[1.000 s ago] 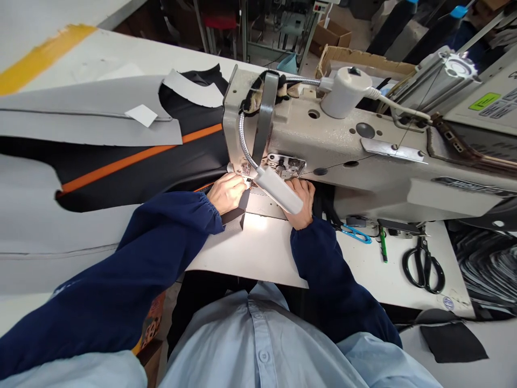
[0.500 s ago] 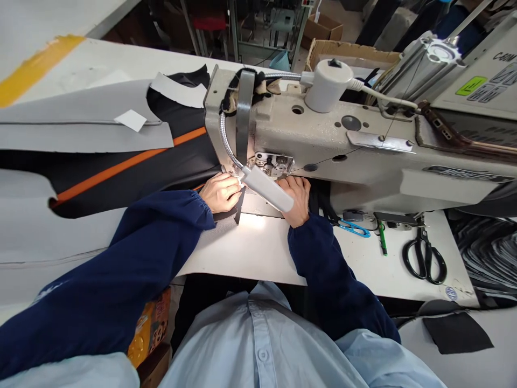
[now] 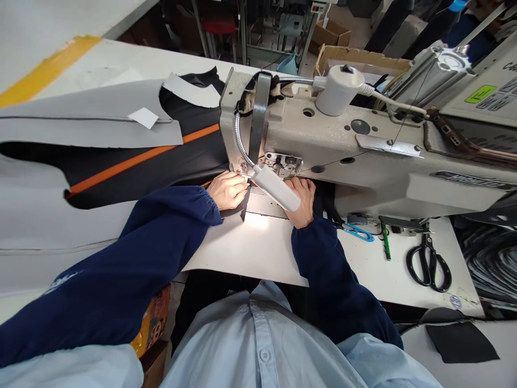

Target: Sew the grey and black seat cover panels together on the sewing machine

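Note:
My left hand (image 3: 228, 190) is closed at the left of the needle area of a sewing machine (image 3: 278, 126), its fingertips pinching the edge of a black fabric piece (image 3: 194, 159) with an orange stripe (image 3: 149, 157). The fabric stretches away to the left over the table, and a grey mesh part (image 3: 226, 225) shows below that hand. On the other side of the needle area, my right hand (image 3: 302, 202) has its fingers curled under the machine head. A white lamp (image 3: 278, 188) covers part of it, so what it grips is hidden. The needle tip cannot be seen.
Blue-handled snips (image 3: 357, 231), a green pen-like tool (image 3: 386, 242) and black scissors (image 3: 428, 264) lie on the white table (image 3: 258, 250) at right. Light grey panels (image 3: 100, 129) and a small white card (image 3: 144, 118) lie at left. Cardboard boxes (image 3: 359, 56) stand behind the machine.
The camera has turned slightly, so the scene sits a little further right. Both hands keep nearly the same place at the machine, and no clear movement of the fabric shows.

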`<state>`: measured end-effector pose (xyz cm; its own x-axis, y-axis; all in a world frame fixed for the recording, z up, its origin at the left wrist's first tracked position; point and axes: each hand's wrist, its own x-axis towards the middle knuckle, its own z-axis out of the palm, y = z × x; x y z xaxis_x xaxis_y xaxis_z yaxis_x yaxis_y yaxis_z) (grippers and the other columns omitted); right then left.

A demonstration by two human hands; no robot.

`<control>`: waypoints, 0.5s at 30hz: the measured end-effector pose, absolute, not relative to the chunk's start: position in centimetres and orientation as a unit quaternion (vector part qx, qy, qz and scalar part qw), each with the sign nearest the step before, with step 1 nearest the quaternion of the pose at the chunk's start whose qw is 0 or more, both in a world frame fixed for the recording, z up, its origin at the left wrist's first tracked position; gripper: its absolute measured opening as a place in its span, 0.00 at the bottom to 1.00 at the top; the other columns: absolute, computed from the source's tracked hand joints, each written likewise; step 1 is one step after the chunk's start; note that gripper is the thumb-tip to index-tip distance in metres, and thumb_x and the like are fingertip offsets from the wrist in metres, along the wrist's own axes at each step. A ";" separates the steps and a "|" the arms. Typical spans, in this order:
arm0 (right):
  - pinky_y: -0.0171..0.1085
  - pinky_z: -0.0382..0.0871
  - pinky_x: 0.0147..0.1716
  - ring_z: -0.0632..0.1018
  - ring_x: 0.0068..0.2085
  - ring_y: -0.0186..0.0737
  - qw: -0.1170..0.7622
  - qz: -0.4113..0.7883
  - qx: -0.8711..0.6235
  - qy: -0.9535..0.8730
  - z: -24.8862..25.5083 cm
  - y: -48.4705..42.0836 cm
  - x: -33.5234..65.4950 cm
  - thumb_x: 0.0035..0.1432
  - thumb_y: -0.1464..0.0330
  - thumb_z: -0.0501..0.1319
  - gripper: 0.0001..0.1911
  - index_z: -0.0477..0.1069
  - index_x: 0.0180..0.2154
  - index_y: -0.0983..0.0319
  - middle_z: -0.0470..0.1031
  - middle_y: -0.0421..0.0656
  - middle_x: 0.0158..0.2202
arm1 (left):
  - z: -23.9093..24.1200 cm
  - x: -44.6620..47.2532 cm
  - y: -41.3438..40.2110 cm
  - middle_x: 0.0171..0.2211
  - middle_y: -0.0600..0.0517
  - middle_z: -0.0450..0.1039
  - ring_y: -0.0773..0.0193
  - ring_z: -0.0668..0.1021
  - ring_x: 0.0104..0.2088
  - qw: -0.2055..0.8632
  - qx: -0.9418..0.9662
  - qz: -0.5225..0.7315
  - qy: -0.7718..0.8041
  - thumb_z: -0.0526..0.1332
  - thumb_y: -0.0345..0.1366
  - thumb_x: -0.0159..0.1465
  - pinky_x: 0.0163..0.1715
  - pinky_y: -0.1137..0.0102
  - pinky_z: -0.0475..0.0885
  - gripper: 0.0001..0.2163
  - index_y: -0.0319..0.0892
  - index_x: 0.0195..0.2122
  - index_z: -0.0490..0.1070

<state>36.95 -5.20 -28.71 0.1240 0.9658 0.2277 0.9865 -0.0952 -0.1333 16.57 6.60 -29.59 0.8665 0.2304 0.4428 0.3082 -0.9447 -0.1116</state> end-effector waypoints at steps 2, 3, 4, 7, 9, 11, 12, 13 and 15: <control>0.47 0.54 0.50 0.67 0.42 0.48 0.131 -0.046 -0.735 -0.663 -28.8 -5.2 37.0 0.63 0.61 0.54 0.14 0.72 0.40 0.64 0.71 0.49 0.37 | -29.6 16.5 6.5 0.20 0.49 0.67 0.61 0.71 0.30 0.081 -0.966 -0.196 -0.149 0.50 0.32 0.64 0.32 0.66 0.64 0.16 0.40 0.24 0.74; 0.47 0.54 0.50 0.67 0.42 0.48 0.132 -0.049 -0.734 -0.664 -28.9 -5.2 37.0 0.63 0.61 0.54 0.14 0.72 0.40 0.64 0.71 0.49 0.37 | -29.6 16.5 6.4 0.21 0.49 0.68 0.61 0.71 0.30 0.079 -0.968 -0.184 -0.153 0.50 0.32 0.64 0.32 0.66 0.64 0.15 0.40 0.25 0.75; 0.47 0.55 0.50 0.67 0.42 0.48 0.133 -0.051 -0.734 -0.664 -28.9 -5.2 37.1 0.63 0.61 0.54 0.14 0.72 0.40 0.64 0.71 0.49 0.37 | -29.6 16.5 6.3 0.22 0.48 0.68 0.61 0.71 0.31 0.078 -0.969 -0.176 -0.157 0.50 0.33 0.64 0.33 0.66 0.64 0.15 0.40 0.26 0.75; 0.47 0.56 0.50 0.67 0.41 0.48 0.135 -0.057 -0.732 -0.665 -29.0 -5.2 37.1 0.63 0.61 0.54 0.14 0.72 0.39 0.63 0.71 0.49 0.36 | -29.3 16.4 5.9 0.25 0.48 0.70 0.60 0.71 0.33 0.082 -0.969 -0.161 -0.168 0.50 0.33 0.64 0.34 0.65 0.64 0.15 0.39 0.29 0.76; 0.48 0.56 0.49 0.67 0.41 0.48 0.139 -0.058 -0.730 -0.667 -29.1 -5.3 37.1 0.64 0.60 0.54 0.14 0.73 0.39 0.63 0.71 0.49 0.36 | -28.8 16.1 5.5 0.25 0.47 0.70 0.60 0.71 0.34 0.084 -0.971 -0.150 -0.169 0.50 0.33 0.64 0.34 0.65 0.64 0.15 0.39 0.29 0.75; 0.48 0.57 0.49 0.68 0.41 0.48 0.142 -0.056 -0.729 -0.668 -29.1 -5.3 37.2 0.64 0.61 0.53 0.14 0.73 0.39 0.63 0.71 0.49 0.36 | -28.1 15.6 5.4 0.26 0.47 0.69 0.60 0.71 0.34 0.086 -0.972 -0.140 -0.167 0.49 0.33 0.65 0.34 0.66 0.64 0.15 0.39 0.29 0.75; 0.49 0.58 0.49 0.68 0.41 0.48 0.142 -0.053 -0.729 -0.667 -29.1 -5.3 37.2 0.64 0.61 0.53 0.14 0.73 0.40 0.63 0.71 0.49 0.36 | -27.6 15.3 5.5 0.26 0.47 0.70 0.60 0.71 0.35 0.089 -0.972 -0.135 -0.170 0.49 0.33 0.66 0.34 0.66 0.63 0.16 0.39 0.30 0.75; 0.49 0.58 0.49 0.68 0.41 0.49 0.142 -0.049 -0.730 -0.667 -29.1 -5.3 37.2 0.63 0.61 0.54 0.14 0.73 0.40 0.63 0.71 0.49 0.36 | -27.2 15.0 5.7 0.27 0.47 0.70 0.60 0.71 0.36 0.092 -0.972 -0.127 -0.177 0.48 0.32 0.66 0.34 0.66 0.63 0.16 0.39 0.31 0.75; 0.51 0.59 0.50 0.68 0.42 0.50 0.142 -0.039 -0.732 -0.665 -29.1 -5.4 37.2 0.63 0.63 0.54 0.13 0.73 0.41 0.63 0.72 0.49 0.37 | -26.4 14.7 6.4 0.30 0.45 0.71 0.59 0.70 0.39 0.098 -0.970 -0.099 -0.199 0.48 0.30 0.66 0.35 0.66 0.63 0.15 0.39 0.35 0.75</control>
